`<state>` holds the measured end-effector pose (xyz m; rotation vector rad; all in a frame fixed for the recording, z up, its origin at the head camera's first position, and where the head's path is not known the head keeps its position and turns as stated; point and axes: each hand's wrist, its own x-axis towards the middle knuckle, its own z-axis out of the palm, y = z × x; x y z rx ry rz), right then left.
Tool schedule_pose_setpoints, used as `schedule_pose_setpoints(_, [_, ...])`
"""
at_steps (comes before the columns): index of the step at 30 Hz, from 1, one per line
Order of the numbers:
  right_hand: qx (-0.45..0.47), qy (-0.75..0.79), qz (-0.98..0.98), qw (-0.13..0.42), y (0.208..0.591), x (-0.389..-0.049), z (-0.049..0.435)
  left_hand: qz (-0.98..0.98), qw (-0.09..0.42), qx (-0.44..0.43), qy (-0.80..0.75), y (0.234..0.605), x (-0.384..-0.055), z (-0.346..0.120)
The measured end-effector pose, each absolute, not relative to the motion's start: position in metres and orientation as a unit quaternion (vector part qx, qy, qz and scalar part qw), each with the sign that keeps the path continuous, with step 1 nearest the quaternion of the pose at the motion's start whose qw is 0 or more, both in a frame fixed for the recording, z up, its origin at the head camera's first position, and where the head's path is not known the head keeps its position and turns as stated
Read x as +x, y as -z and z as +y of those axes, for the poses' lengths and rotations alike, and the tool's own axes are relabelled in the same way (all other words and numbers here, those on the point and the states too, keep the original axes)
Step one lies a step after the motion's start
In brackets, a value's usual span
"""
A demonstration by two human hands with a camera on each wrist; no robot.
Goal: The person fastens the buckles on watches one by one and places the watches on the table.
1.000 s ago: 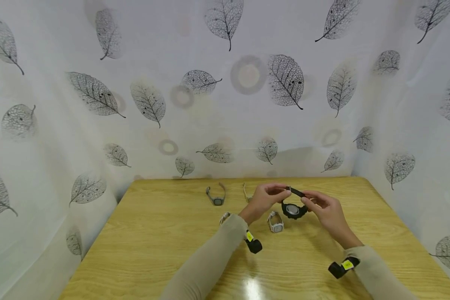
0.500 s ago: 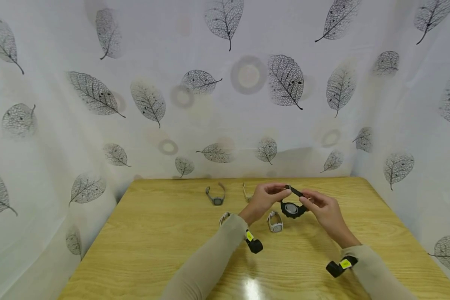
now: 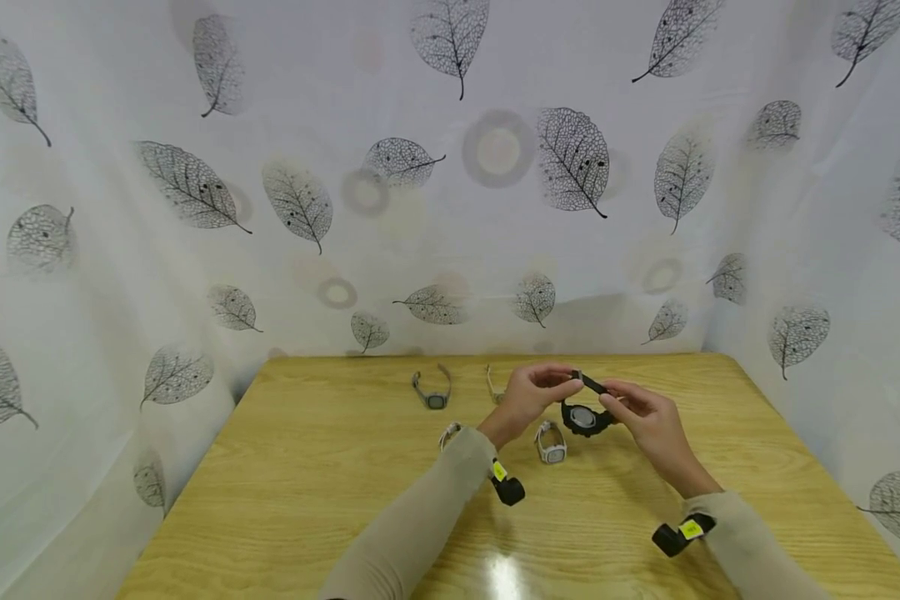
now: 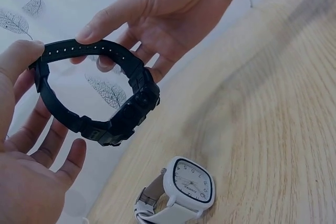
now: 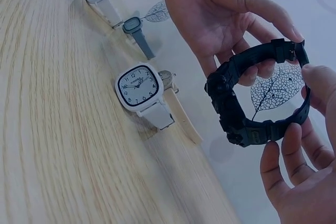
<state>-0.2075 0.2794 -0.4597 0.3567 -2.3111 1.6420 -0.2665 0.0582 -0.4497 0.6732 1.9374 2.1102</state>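
Note:
A black digital-style wristwatch is held up above the table, its strap joined into a loop. My left hand pinches the strap at the buckle, thumb on top, as the left wrist view shows. On the other side my right hand grips the holed part of the strap between thumb and fingers. The watch case hangs at the lower part of the loop in the head view. Just below it on the table stands a white square-faced watch, its dial facing up in the right wrist view.
On the wooden table a grey watch lies at the back. A pale-strapped watch is partly hidden behind my left hand, and another white watch by my left sleeve. Leaf-patterned curtain encloses the back and sides.
My right hand and the black watch have shifted very slightly to the left. Both hands keep their hold on the strap; the other watches stay put.

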Motion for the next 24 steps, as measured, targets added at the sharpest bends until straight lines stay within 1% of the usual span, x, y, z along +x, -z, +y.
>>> schedule_pose_setpoints(10, [0.104,-0.570,-0.805,0.128,0.4638,-0.2072,0.2729,0.659,0.110,0.224,-0.709,0.4467,-0.2668,0.0556])
schedule_pose_setpoints(16, [0.097,-0.574,-0.804,0.120,0.4655,-0.2063,0.2704,0.673,0.104,0.232,-0.695,0.4457,-0.2666,0.0555])
schedule_pose_setpoints(24, [0.089,-0.576,-0.803,0.124,0.4615,-0.2063,0.2704,0.666,0.097,0.248,-0.697,0.4511,-0.2682,0.0564])
